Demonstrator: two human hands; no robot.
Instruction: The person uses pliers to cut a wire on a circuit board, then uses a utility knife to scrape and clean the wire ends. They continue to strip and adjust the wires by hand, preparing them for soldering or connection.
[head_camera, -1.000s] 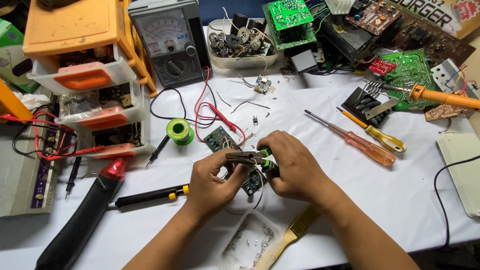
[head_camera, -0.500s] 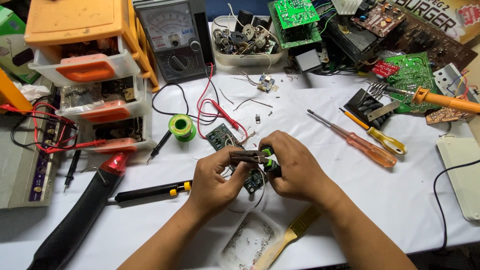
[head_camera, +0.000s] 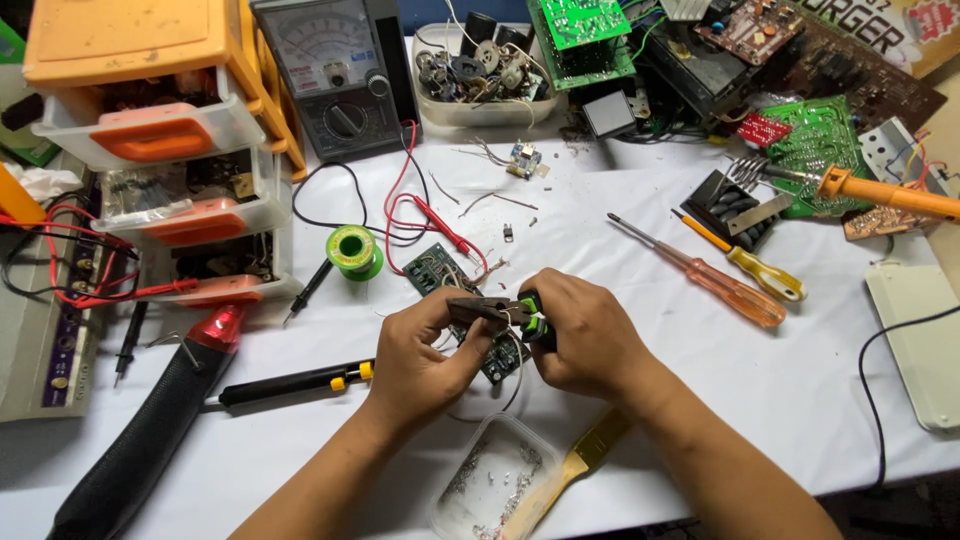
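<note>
Both hands have stayed close together over the middle of the desk (head_camera: 800, 400) since the earlier frames, with little shift apart from the view sliding slightly.

Nearest the person, a clear plastic tray (head_camera: 490, 490) of metal scraps sits at the desk edge, with a yellow-handled brush (head_camera: 570, 470) lying across its right side. Just above, the left hand (head_camera: 420, 350) pinches its fingers around the metal nose of a pair of pliers (head_camera: 490, 312), its grip narrow and closed on the tool and whatever small part is there; that part is too small to tell. The right hand (head_camera: 585, 335) wraps the green-and-black handles, grip closed on the pliers. Under the hands lies a small green circuit board (head_camera: 440, 270), partly hidden by them.

To the left, a black desoldering pump (head_camera: 290, 383) with a yellow tip lies near the left wrist, and a long black tool with a red end (head_camera: 150, 420) runs toward the desk corner. A green spool of solder (head_camera: 353, 250) stands beside the board, with red test leads (head_camera: 430, 215) curling past. To the right lie an orange screwdriver (head_camera: 700, 275) and a yellow one (head_camera: 745, 262).

Farther back stand orange parts drawers (head_camera: 150, 130), an analog multimeter (head_camera: 335, 80), a tub of components (head_camera: 480, 75), green boards (head_camera: 580, 30) and a soldering iron (head_camera: 860, 190) on its stand.
</note>
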